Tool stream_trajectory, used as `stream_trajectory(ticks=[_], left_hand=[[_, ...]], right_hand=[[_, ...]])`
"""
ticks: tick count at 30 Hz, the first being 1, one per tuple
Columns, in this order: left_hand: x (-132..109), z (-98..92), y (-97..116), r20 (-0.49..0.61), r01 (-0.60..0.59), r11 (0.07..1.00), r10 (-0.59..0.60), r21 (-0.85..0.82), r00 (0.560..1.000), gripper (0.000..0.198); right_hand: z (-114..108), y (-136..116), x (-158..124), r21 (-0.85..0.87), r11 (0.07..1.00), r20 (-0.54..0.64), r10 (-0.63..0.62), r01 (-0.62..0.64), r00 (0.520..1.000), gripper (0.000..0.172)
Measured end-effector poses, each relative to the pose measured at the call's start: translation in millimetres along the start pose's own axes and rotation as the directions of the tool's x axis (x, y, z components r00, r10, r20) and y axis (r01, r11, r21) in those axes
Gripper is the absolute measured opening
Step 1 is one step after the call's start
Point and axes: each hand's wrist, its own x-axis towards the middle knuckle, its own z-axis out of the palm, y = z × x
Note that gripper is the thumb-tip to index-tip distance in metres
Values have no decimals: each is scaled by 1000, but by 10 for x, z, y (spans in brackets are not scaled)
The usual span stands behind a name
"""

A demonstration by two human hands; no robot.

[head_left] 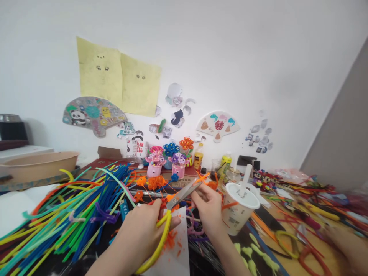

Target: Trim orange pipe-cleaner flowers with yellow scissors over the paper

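My left hand (140,226) grips a pair of scissors (178,197) by its yellow handles, with the blades pointing up and to the right. In my right hand (207,203), an orange pipe cleaner (202,178) is pinched close to the blade tips. Part of an orange stem (230,205) also sticks out to the right of that hand. Below both hands lies a white sheet of paper (179,247) sprinkled with orange fluff. Behind them sit orange pipe-cleaner flowers (156,182).
A big bundle of coloured pipe cleaners (86,214) spreads on the left. A lidded paper cup (241,211) with a straw stands beside my right hand. Potted pipe-cleaner flowers (155,168) line the wall. Another person's hand (339,234) is at the right, near more stems and scissors.
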Motion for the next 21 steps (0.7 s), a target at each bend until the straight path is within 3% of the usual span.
stream_trajectory(ticks=[21], left_hand=[[12,6,-103,-21,-45,999,45,14,999,57]], right_hand=[[-35,9,13,-36,999,103,-24,28,994,17]])
